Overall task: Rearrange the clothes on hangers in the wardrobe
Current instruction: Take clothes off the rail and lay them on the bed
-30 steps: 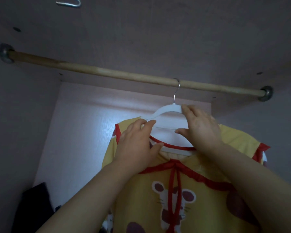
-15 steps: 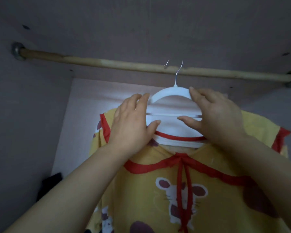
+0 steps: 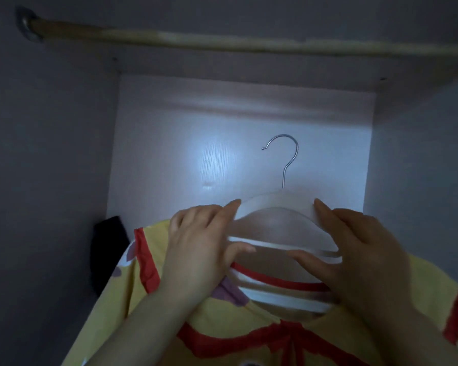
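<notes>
Two bare forearms are reaching up from the bottom edge, crossing in front of a yellow fabric garment (image 3: 217, 326) with red trim and a red tie at the neck, which is filling the lower part of the view. This garment is hanging on a curved white plastic hanger (image 3: 275, 207), with its red-edged collar lying across the hanger's lower bars.

The left hand (image 3: 196, 249) is holding the hanger's left shoulder. Its grip is closed on the plastic, with the forefinger lying along the top arch and the thumb pressing in at the crossbar. The right hand (image 3: 354, 254) is gripping the right shoulder the same way, fingers laid over the arch and thumb tip reaching in along the crossbar. The hanger body is showing blurred between them.

A thin silver metal hook (image 3: 288, 154) is standing up from the middle of the hanger, its open end pointing left. It is catching on nothing and is showing against the pale, glossy back panel (image 3: 222, 122) of the wardrobe.

Just beside the garment's left shoulder, a dark cloth (image 3: 106, 249) is sitting against the left wall; its shape is too dim to tell.

Farthest up, a round wooden rail (image 3: 222, 44) is crossing the wardrobe well above the hook. Its left end is sitting in a metal bracket (image 3: 28, 25), and its right end is running out of view.
</notes>
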Demonstrator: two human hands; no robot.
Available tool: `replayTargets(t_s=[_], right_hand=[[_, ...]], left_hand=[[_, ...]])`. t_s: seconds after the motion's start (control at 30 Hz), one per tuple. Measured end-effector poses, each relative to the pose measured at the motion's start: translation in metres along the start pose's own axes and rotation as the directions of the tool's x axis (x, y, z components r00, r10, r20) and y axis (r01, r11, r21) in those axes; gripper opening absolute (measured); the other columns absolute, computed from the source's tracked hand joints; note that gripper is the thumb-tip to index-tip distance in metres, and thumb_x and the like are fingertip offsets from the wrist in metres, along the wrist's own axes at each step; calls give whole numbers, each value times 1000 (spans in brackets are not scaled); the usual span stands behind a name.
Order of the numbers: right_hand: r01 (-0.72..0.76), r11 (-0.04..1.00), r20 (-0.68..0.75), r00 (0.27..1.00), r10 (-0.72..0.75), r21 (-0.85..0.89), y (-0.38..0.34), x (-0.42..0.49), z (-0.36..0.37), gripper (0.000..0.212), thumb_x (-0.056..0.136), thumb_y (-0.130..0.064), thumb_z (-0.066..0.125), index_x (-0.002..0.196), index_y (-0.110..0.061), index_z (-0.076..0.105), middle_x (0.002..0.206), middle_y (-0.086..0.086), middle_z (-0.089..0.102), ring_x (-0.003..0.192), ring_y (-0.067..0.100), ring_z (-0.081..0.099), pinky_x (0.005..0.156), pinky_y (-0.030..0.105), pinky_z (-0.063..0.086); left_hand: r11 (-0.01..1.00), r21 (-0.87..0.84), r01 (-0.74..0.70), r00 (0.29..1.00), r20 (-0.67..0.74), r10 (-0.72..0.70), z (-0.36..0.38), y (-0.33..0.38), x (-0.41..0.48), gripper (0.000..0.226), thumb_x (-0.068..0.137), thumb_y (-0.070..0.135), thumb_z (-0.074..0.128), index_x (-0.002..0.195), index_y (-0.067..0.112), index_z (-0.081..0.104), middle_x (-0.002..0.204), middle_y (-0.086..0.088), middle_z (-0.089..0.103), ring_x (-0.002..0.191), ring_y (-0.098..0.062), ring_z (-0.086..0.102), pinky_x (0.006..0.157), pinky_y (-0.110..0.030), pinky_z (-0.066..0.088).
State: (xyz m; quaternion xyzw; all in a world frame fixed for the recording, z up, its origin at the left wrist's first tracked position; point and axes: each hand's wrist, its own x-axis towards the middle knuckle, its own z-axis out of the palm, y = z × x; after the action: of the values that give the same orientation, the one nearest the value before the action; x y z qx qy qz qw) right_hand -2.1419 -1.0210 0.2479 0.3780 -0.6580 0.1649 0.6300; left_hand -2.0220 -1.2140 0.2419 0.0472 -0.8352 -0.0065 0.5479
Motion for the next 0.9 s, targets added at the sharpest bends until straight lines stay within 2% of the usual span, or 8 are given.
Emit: replayTargets(t_s=[0.13,0.3,0.4,0.47,0.57,0.67,0.77,0.9], right_hand=[[-81,997,70,994,79,22,-12,-40,-18,69,74,-60,53,116,-7,64,95,14,67,80,30,59,64,39,52],[-141,987,194,969,153,-73,-36,-81,-69,69,78,-60,52,120,-6,61,98,13,67,80,29,63,66,35,51],[-163,975,204,960,192,-153,-57,-99,-108,67,79,-56,52,120,-4,61,96,15,67,78,31,62,66,35,51],[-170,962,198,957,212,-212,-73,-108,-136,65,79,-54,52,119,-3,61,95,16,66,78,31,60,67,35,50],[-181,942,224,942,248,-283,-95,-121,-179,63,82,-50,52,126,-4,56,99,16,64,83,29,57,69,36,49],[-179,922,278,918,283,-344,-115,-133,-227,61,86,-45,51,135,-9,42,106,15,61,89,27,54,73,36,48],[-200,893,308,889,338,-403,-131,-141,-279,62,87,-44,51,137,-10,37,109,15,61,89,28,57,73,36,47],[-222,843,302,864,403,-490,-155,-147,-347,62,87,-45,51,137,-11,37,108,15,61,89,30,58,72,37,50]], left_hand=[[999,-49,0,1000,23,1,3,12,-37,61,75,57,44,119,18,62,95,1,66,92,-24,61,87,-30,28],[992,-128,-18,994,105,32,-5,29,-78,56,77,50,44,119,18,62,97,-2,66,94,-28,60,87,-34,26],[977,-206,-51,989,124,78,-16,38,-100,57,81,51,40,119,16,62,98,-5,67,93,-31,60,90,-43,36],[962,-252,-101,987,99,129,-24,43,-114,59,83,53,39,118,12,62,96,-9,67,90,-34,61,85,-51,42],[945,-263,-193,979,8,202,-38,53,-131,57,78,47,47,119,11,62,94,-10,68,86,-35,62,81,-48,44],[917,-322,-237,971,-52,233,-54,71,-149,56,78,46,49,120,11,61,94,-10,67,89,-32,56,82,-42,39],[876,-419,-238,969,-46,242,-75,97,-168,57,81,50,46,121,13,61,97,-10,67,93,-28,52,83,-40,31],[810,-534,-243,962,-30,270,-111,130,-190,60,87,58,37,122,16,61,99,-9,67,97,-25,47,86,-41,31]])
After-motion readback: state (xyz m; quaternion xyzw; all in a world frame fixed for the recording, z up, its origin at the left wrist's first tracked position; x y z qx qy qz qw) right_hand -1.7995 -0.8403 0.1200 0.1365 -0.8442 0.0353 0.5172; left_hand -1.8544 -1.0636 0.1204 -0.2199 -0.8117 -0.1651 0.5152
